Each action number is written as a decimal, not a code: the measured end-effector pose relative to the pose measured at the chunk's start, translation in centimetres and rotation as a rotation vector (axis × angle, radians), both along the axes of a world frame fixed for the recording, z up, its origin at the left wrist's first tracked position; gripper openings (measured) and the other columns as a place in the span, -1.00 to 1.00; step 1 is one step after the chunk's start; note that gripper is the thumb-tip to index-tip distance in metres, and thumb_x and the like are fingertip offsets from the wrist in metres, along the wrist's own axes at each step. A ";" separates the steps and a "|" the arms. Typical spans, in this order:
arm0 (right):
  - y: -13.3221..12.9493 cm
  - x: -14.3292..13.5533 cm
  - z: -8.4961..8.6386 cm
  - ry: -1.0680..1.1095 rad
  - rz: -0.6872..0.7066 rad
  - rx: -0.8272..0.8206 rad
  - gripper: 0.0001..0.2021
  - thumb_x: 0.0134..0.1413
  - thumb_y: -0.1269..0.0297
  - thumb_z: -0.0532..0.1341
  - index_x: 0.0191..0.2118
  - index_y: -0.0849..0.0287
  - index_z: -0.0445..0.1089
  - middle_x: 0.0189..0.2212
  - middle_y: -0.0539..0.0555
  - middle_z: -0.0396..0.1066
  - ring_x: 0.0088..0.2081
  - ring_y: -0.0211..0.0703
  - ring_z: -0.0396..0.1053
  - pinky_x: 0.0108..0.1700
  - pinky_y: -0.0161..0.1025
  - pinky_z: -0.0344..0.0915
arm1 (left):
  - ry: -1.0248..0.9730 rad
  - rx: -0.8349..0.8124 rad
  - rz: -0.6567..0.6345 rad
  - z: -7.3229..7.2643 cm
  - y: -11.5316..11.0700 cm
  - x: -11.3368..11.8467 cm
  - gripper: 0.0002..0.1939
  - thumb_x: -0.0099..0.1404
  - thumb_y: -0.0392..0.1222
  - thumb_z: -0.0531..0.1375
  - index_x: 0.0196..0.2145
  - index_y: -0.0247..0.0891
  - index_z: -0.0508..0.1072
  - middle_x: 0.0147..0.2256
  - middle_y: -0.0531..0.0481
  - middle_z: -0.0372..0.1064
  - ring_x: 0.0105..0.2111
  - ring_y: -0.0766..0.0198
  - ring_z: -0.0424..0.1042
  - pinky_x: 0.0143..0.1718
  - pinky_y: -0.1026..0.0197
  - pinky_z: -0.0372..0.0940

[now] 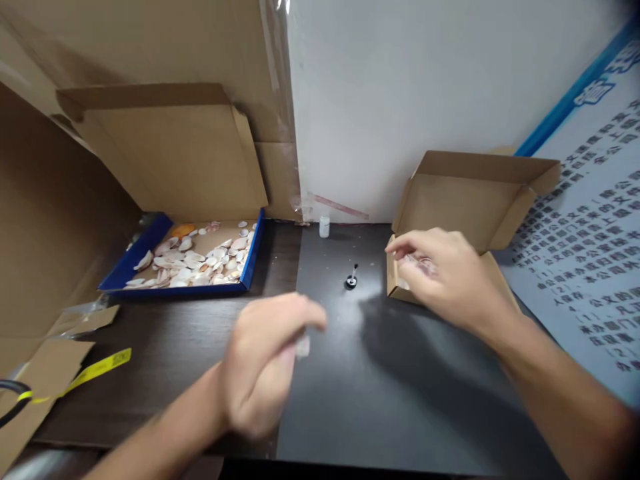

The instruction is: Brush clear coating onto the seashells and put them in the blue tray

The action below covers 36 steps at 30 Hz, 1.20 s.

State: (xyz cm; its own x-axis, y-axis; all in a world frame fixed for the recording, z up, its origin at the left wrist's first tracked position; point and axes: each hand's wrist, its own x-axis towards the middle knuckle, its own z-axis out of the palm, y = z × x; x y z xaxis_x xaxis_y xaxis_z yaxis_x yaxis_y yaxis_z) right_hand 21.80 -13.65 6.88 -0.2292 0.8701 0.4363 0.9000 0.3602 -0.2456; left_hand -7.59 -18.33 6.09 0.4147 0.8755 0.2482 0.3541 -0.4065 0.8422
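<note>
My left hand [270, 363] is above the front of the table, slightly blurred, with its fingers curled round a small whitish piece [303, 346] that looks like a shell. Over the small cardboard box [394, 288] at the right is my right hand [447, 277], thumb and fingers apart. Shells [425, 265] show in the gap between them, inside that box; the hand hides the rest. Between the hands and farther back, a black cap with a brush [351, 282] rests on the dark mat, its brush pointing up. A small white bottle [325, 227] stands near the wall.
A blue-edged box [180, 291] at the left holds many shells [190, 260], its cardboard lid [175, 160] raised. Cardboard scraps [55, 373] and a yellow tag [100, 369] lie at the left front. A printed sheet [595, 253] slants along the right side.
</note>
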 end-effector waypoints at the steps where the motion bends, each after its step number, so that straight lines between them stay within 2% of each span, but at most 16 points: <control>1: 0.7 -0.5 -0.6 -0.072 0.016 -0.033 -0.82 0.17 0.29 0.17 -0.17 0.15 0.48 -0.30 0.11 0.52 -0.20 0.03 0.43 -0.05 0.04 0.25 | -0.006 -0.001 -0.029 0.0 2.0 1.0 -0.83 0.30 -0.17 0.04 -0.28 -0.18 0.43 -0.35 0.01 0.36 -0.36 0.21 0.31 -0.27 0.14 0.27; 4: 2.1 -2.4 -3.0 -0.272 0.058 -0.103 -0.71 0.07 0.13 0.23 -0.18 0.22 0.51 -0.28 0.23 0.54 -0.15 0.19 0.41 -0.02 0.12 0.14 | -0.061 -0.086 -0.051 -0.8 6.7 3.4 -0.85 0.21 -0.30 -0.06 -0.31 -0.21 0.28 -0.43 0.07 0.17 -0.41 0.27 0.16 -0.35 0.19 0.13; 6: 2.6 -3.4 -4.3 -0.313 0.065 -0.097 -0.69 0.09 0.06 0.23 -0.23 0.21 0.52 -0.32 0.25 0.54 -0.19 0.19 0.40 -0.04 0.11 0.12 | -0.103 -0.179 -0.026 -1.9 8.3 4.2 -0.86 0.20 -0.33 -0.05 -0.29 -0.21 0.24 -0.42 0.09 0.11 -0.41 0.30 0.11 -0.34 0.22 0.10; 8: 2.9 -4.0 -5.1 -0.337 0.067 -0.072 -0.69 0.12 0.04 0.22 -0.28 0.21 0.52 -0.34 0.25 0.55 -0.20 0.17 0.40 -0.03 0.10 0.12 | -0.126 -0.248 -0.030 -3.1 8.7 4.5 -0.81 0.18 -0.36 0.00 -0.23 -0.20 0.23 -0.40 0.11 0.09 -0.41 0.33 0.09 -0.33 0.24 0.08; 11: 3.1 -4.2 -5.7 -0.328 0.068 -0.052 -0.77 0.17 0.15 0.22 -0.27 0.19 0.54 -0.35 0.20 0.56 -0.18 0.14 0.41 -0.02 0.09 0.12 | -0.219 -0.370 -0.093 -4.7 8.5 4.5 -0.71 0.20 -0.34 0.09 -0.11 -0.19 0.20 -0.35 0.11 0.16 -0.39 0.35 0.13 -0.33 0.26 0.09; 15: 2.6 -4.0 -5.8 -0.206 0.134 -0.027 -0.82 0.20 0.28 0.18 -0.20 0.16 0.53 -0.29 0.16 0.57 -0.15 0.10 0.43 -0.01 0.08 0.17 | -0.325 -0.492 -0.118 -5.9 8.4 4.1 -0.60 0.20 -0.23 0.22 -0.03 -0.18 0.19 -0.28 0.06 0.25 -0.35 0.34 0.23 -0.32 0.26 0.15; 18: 1.5 -4.1 -5.3 -0.098 0.211 -0.060 -0.80 0.21 0.35 0.12 -0.16 0.18 0.49 -0.19 0.18 0.54 -0.12 0.06 0.42 -0.03 0.01 0.22 | -0.335 -0.521 -0.111 -6.1 8.5 3.9 -0.60 0.19 -0.15 0.28 -0.06 -0.22 0.27 -0.30 0.05 0.27 -0.33 0.33 0.26 -0.28 0.23 0.19; 21: 0.2 -4.4 -4.5 -0.026 0.203 -0.144 -0.78 0.22 0.36 0.07 -0.12 0.20 0.43 -0.24 0.17 0.48 -0.19 0.02 0.36 -0.13 -0.07 0.25 | -0.314 -0.528 -0.116 -6.2 8.7 3.9 -0.66 0.17 -0.11 0.30 -0.15 -0.28 0.33 -0.31 0.03 0.29 -0.33 0.32 0.28 -0.27 0.22 0.20; 25: -0.6 -4.6 -3.9 -0.032 0.230 -0.187 -0.81 0.20 0.39 0.00 -0.28 0.17 0.36 -0.36 0.10 0.38 -0.27 -0.04 0.28 -0.20 -0.14 0.19 | -0.264 -0.491 -0.120 -6.0 8.7 4.0 -0.72 0.20 -0.11 0.28 -0.20 -0.31 0.35 -0.34 0.04 0.30 -0.36 0.34 0.26 -0.28 0.24 0.17; 31: -0.7 -4.4 -4.5 -0.148 0.177 -0.121 -0.78 0.21 0.35 -0.01 -0.46 0.13 0.24 -0.51 0.05 0.29 -0.41 -0.09 0.21 -0.30 -0.16 0.07 | -0.186 -0.407 -0.131 -5.6 8.7 3.8 -0.73 0.22 -0.04 0.26 -0.26 -0.28 0.37 -0.41 0.09 0.25 -0.40 0.35 0.21 -0.33 0.26 0.12; 34: -0.7 -4.2 -4.5 -0.103 0.209 -0.146 -0.76 0.26 0.32 -0.02 -0.43 0.13 0.26 -0.50 0.04 0.33 -0.42 -0.10 0.23 -0.32 -0.17 0.09 | -0.181 -0.394 -0.130 -5.7 8.7 3.8 -0.72 0.23 -0.01 0.25 -0.27 -0.27 0.36 -0.41 0.09 0.24 -0.41 0.34 0.20 -0.34 0.27 0.13; 36: -0.7 -4.1 -4.4 -0.058 0.225 -0.167 -0.78 0.29 0.32 -0.03 -0.34 0.14 0.31 -0.43 0.07 0.40 -0.37 -0.08 0.31 -0.28 -0.17 0.15 | -0.168 -0.387 -0.122 -5.8 8.7 3.7 -0.72 0.23 -0.01 0.24 -0.26 -0.27 0.36 -0.39 0.08 0.25 -0.40 0.33 0.21 -0.33 0.26 0.14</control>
State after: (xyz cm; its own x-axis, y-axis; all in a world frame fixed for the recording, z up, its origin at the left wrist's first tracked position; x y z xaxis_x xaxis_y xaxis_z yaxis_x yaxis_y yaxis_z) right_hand 17.74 -14.33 2.44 -0.4446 0.8536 0.2714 0.8165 0.5108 -0.2690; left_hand -3.85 -9.62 0.31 0.5029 0.8642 -0.0157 0.1682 -0.0801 0.9825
